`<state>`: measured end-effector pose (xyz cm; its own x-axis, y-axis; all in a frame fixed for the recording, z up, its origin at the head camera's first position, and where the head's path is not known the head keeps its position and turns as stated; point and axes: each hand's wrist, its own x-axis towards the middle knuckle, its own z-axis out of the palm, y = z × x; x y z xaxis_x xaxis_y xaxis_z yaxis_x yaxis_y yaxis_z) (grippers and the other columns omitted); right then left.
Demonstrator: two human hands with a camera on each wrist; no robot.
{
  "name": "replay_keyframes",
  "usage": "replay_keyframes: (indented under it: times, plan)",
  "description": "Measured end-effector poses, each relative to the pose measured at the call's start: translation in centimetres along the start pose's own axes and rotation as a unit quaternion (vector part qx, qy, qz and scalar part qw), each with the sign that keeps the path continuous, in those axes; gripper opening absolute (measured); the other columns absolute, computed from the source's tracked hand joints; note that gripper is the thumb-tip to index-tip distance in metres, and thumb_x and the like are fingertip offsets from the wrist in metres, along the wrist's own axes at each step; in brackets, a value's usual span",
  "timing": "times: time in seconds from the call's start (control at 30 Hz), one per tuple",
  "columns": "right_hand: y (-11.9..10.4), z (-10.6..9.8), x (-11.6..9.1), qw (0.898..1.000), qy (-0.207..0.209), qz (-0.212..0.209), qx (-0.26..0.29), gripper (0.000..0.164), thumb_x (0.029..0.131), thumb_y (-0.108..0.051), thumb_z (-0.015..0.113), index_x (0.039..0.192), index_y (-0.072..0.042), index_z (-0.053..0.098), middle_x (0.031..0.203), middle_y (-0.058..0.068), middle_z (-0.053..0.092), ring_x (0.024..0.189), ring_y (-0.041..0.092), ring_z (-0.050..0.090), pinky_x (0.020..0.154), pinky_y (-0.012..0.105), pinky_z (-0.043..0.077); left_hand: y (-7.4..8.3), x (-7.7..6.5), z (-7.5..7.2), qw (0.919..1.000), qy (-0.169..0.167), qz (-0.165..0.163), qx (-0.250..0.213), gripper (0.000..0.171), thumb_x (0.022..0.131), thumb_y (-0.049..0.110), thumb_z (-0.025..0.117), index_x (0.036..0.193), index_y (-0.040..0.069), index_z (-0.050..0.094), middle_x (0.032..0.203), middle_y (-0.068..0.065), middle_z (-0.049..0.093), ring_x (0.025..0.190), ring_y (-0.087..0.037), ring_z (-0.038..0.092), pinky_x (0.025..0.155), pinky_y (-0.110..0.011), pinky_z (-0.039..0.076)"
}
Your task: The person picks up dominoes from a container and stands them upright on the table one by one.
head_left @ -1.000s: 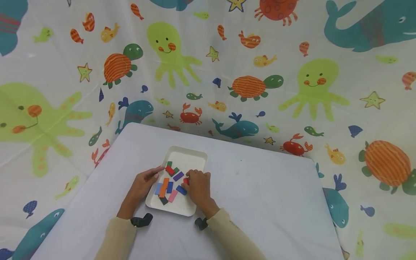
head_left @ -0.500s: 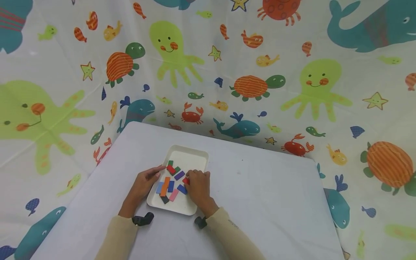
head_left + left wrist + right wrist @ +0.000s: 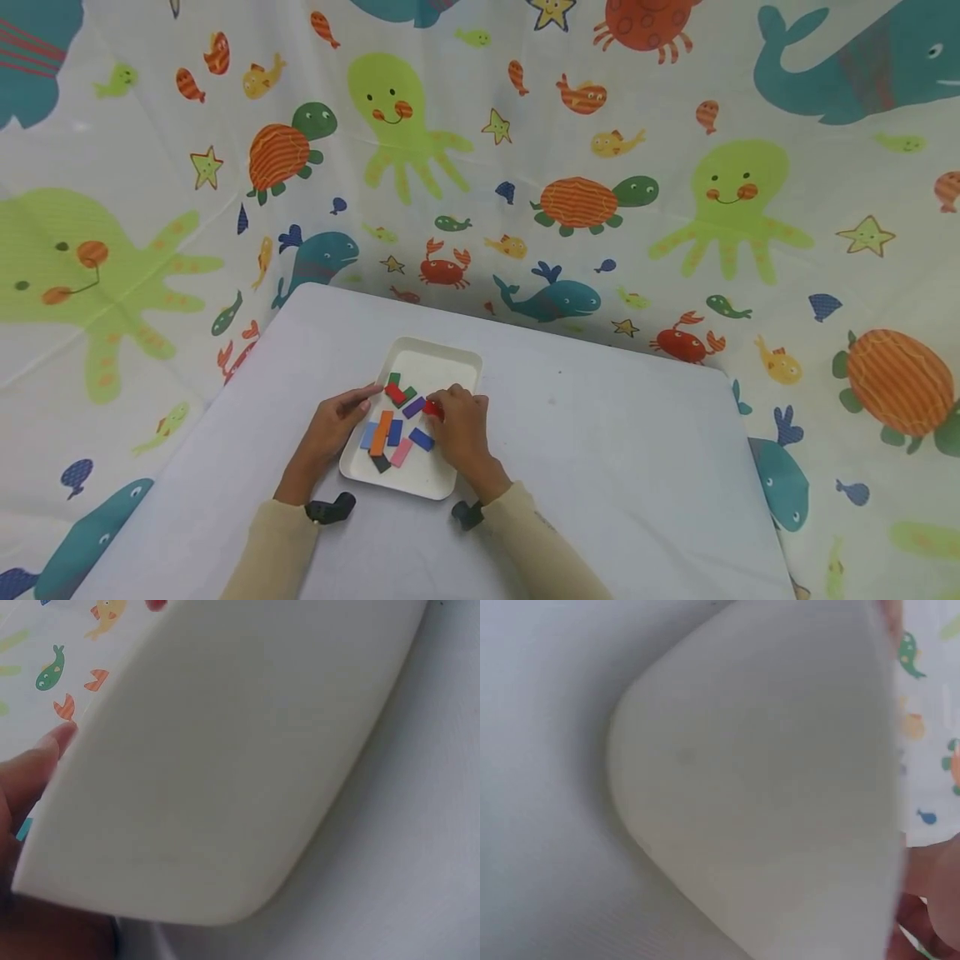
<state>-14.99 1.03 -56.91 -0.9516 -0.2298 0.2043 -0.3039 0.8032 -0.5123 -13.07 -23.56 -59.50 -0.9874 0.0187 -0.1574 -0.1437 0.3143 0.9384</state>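
A white tray [image 3: 435, 362] holds several coloured blocks in the head view. My right hand [image 3: 461, 429] reaches over its right rim and pinches a red block [image 3: 432, 407], just right of a purple block [image 3: 414, 407]. Over the left rim lies my left hand [image 3: 333, 423], its index finger stretched out close to another red block [image 3: 396, 392], which rests on green blocks [image 3: 408, 394]; whether it touches is too small to tell. Both wrist views mostly show the tray's outer wall [image 3: 225, 765], with part of the left hand [image 3: 26, 780] and right hand [image 3: 934, 889] beyond the rim.
Nearer in the tray, an orange block [image 3: 381, 433] lies across others, beside light blue [image 3: 368, 435], blue [image 3: 395, 432], pink [image 3: 402, 452] and dark [image 3: 380, 462] blocks. The tray stands on a white-covered table [image 3: 615, 450] before a sea-animal curtain [image 3: 465, 167].
My right hand has shifted slightly away from me, bringing the red block up beside the purple one. The left hand keeps its place at the left rim.
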Motion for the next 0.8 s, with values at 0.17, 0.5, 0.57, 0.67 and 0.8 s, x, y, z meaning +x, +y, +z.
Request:
replay_keyframes:
  times: [0.17, 0.5, 0.57, 0.67, 0.8]
  plan:
    - [0.0, -1.3, 0.2, 0.999, 0.033, -0.006, 0.037, 0.026, 0.094, -0.021, 0.083, 0.119, -0.02, 0.078, 0.104, -0.002, 0.072, 0.101, 0.013, 0.068, 0.09, 0.036, 0.043, 0.2, -0.1, 0.0, 1.0, -0.001, -0.003, 0.004, 0.044, 0.111, 0.023, 0.057, 0.154, 0.011, 0.057, 0.169, -0.015, 0.043, 0.161, -0.039, 0.032, 0.128, -0.055, 0.032]
    - [1.7, -2.9, 0.8, 0.993, 0.078, -0.012, 0.091, 0.023, 0.095, -0.015, 0.081, 0.118, -0.015, 0.075, 0.11, 0.002, 0.074, 0.103, 0.017, 0.072, 0.096, 0.042, 0.045, 0.0, -0.3, 0.3, 0.9999, 0.008, -0.012, 0.009, 0.044, 0.111, 0.026, 0.057, 0.153, 0.013, 0.058, 0.169, -0.013, 0.043, 0.161, -0.037, 0.033, 0.128, -0.054, 0.032]
    - [2.2, -3.0, 1.0, 0.99, 0.092, -0.013, 0.102, 0.023, 0.096, -0.015, 0.08, 0.118, -0.015, 0.074, 0.111, 0.002, 0.074, 0.105, 0.017, 0.072, 0.098, 0.043, 0.046, -0.1, -0.3, 0.4, 0.9998, 0.01, -0.014, 0.011, 0.044, 0.111, 0.027, 0.058, 0.153, 0.014, 0.058, 0.169, -0.013, 0.044, 0.161, -0.037, 0.034, 0.128, -0.055, 0.033]
    - [3.1, -3.3, 1.3, 0.986, 0.113, -0.014, 0.12, 0.022, 0.097, -0.013, 0.079, 0.118, -0.014, 0.073, 0.112, 0.002, 0.075, 0.107, 0.019, 0.072, 0.099, 0.046, 0.047, -0.3, -0.4, 0.5, 0.9998, 0.012, -0.013, 0.009, 0.043, 0.111, 0.027, 0.058, 0.153, 0.014, 0.059, 0.168, -0.013, 0.045, 0.161, -0.037, 0.034, 0.128, -0.054, 0.033]
    - [4.3, -3.5, 1.6, 0.983, 0.128, -0.002, 0.134, 0.02, 0.098, -0.013, 0.077, 0.117, -0.015, 0.072, 0.114, 0.002, 0.076, 0.109, 0.019, 0.071, 0.101, 0.048, 0.046, -0.4, -0.4, 0.6, 0.9998, 0.012, -0.013, 0.003, 0.044, 0.111, 0.027, 0.058, 0.153, 0.014, 0.059, 0.168, -0.012, 0.045, 0.161, -0.037, 0.034, 0.128, -0.054, 0.033]
